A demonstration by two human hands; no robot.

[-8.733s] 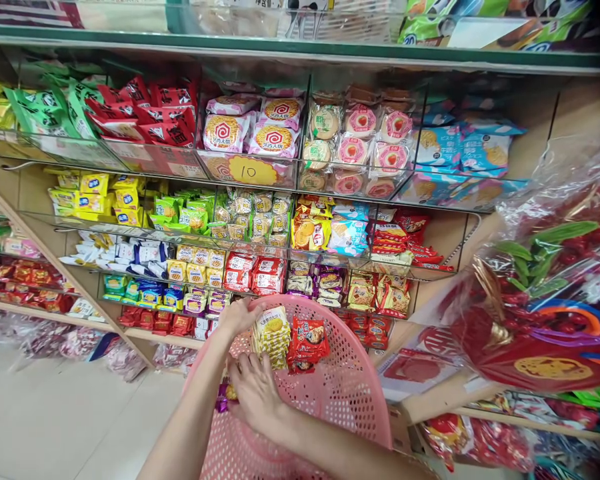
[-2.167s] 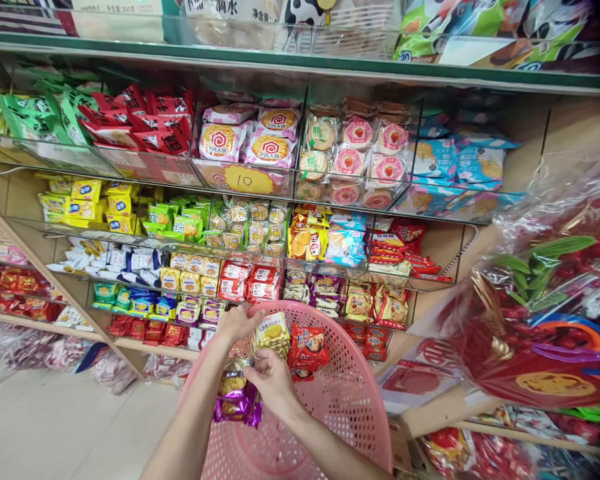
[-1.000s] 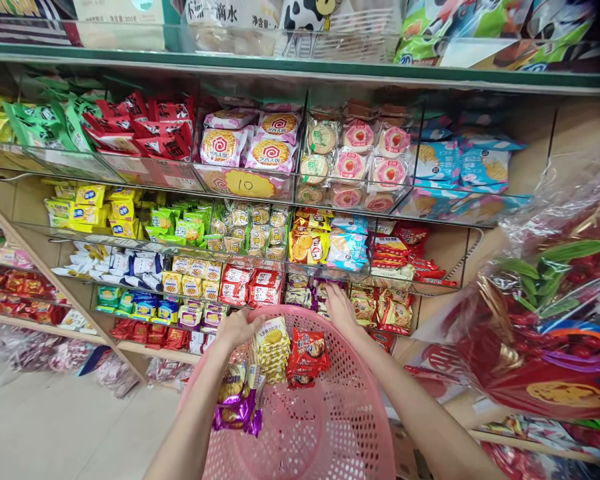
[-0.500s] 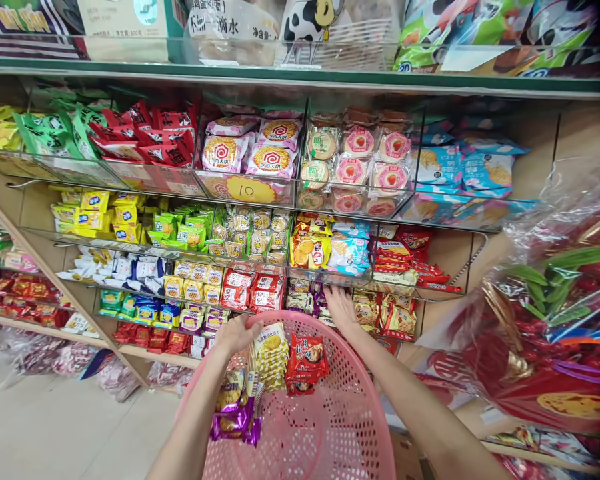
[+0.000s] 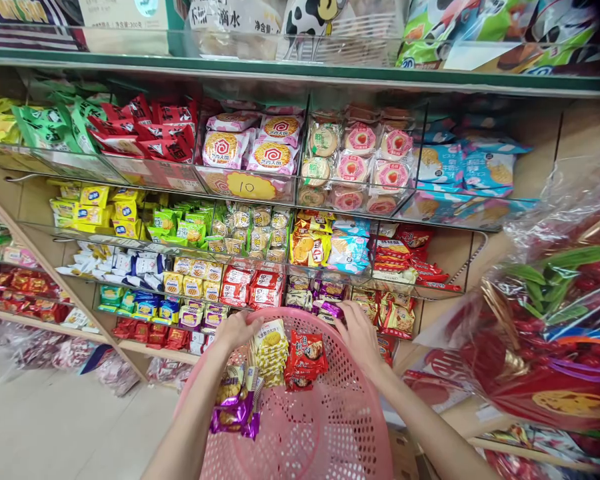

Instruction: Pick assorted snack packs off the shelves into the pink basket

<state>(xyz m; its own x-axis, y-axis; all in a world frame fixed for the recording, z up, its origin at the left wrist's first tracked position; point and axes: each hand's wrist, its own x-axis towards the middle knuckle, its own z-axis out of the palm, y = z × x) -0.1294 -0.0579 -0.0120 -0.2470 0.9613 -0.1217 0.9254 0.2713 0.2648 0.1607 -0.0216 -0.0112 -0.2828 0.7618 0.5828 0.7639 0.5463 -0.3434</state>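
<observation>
L hand (image 5: 237,331), just left of mid-frame, is gripping the far rim of the pink basket (image 5: 363,413); its fingertips are mostly hidden. R hand (image 5: 361,340), right of centre, is apparently pinching a small purple pkt (image 5: 327,309) in a narrow fingertip hold, tho exact contact is hard to tell. Pkt is showing just beyond the far rim, mid-frame.

Handling, IMO: L hand is steadying the rim usefully; R pinch is best staying light, gripping near the wrapper edge as contents are prob. crumbly, & clearing the rim w/o scraping.

Inside the basket, purple-and-gold pkts (image 5: 236,420) are lying lower L of centre, next to a yellow-white stack (image 5: 271,357); red pkts (image 5: 307,357) are resting just R of that.

Farther out, a yellow tag (image 5: 247,185) is reading "10" upper centre, a green-edged shelf (image 5: 300,69) is spanning the top, & a plastic-wrapped red bundle (image 5: 555,373) is filling the R edge.
</observation>
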